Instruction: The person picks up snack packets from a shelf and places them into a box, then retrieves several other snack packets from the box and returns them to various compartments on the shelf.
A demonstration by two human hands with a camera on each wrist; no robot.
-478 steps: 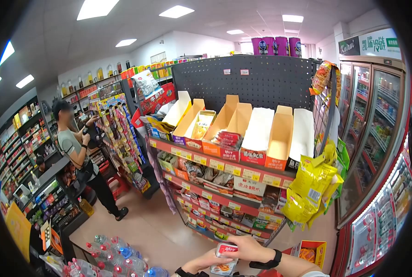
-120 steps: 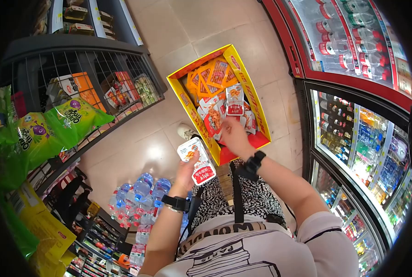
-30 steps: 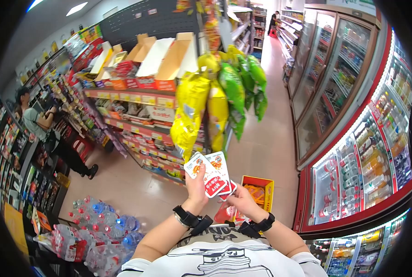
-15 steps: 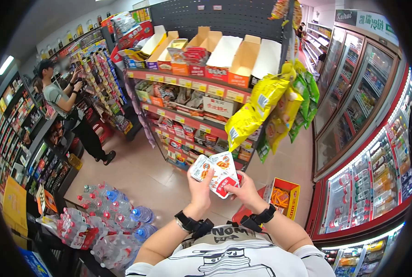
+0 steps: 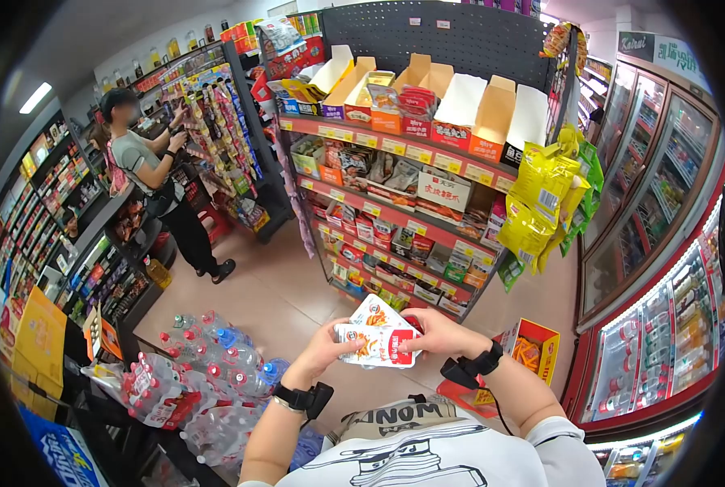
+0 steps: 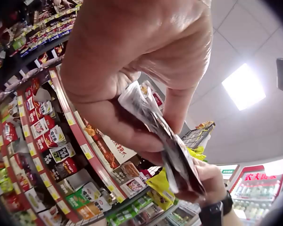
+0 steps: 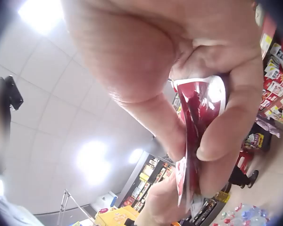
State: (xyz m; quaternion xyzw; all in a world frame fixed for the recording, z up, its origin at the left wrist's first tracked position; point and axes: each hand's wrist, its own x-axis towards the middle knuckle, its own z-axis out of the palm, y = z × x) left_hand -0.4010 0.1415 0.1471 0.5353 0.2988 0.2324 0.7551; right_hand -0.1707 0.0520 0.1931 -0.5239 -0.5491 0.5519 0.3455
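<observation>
Both hands hold a small fanned stack of flat white-and-red snack packets [image 5: 374, 345] in front of the chest. My left hand [image 5: 323, 351] pinches the white ends, thumb on top. At the red ends, my right hand [image 5: 442, 334] grips with its thumb over the front. The left wrist view shows the packets [image 6: 162, 136] edge-on between the left thumb and fingers. In the right wrist view, their red ends [image 7: 195, 106] sit between the right thumb and curled fingers. The lower packets are partly hidden behind the top one.
Ahead stands a snack rack [image 5: 403, 150] with open cardboard display boxes [image 5: 490, 122] on its top shelf. Yellow snack bags [image 5: 533, 195] hang at its right end. A yellow-red carton [image 5: 550, 357] is on the floor, right. Water bottles [image 5: 240, 357] stand left; farther off is a person [image 5: 147, 166].
Four seconds ago my right hand was in the floor carton and my left held a packet. Since then I have straightened up; both hands now hold the packets, which have turned sideways.
</observation>
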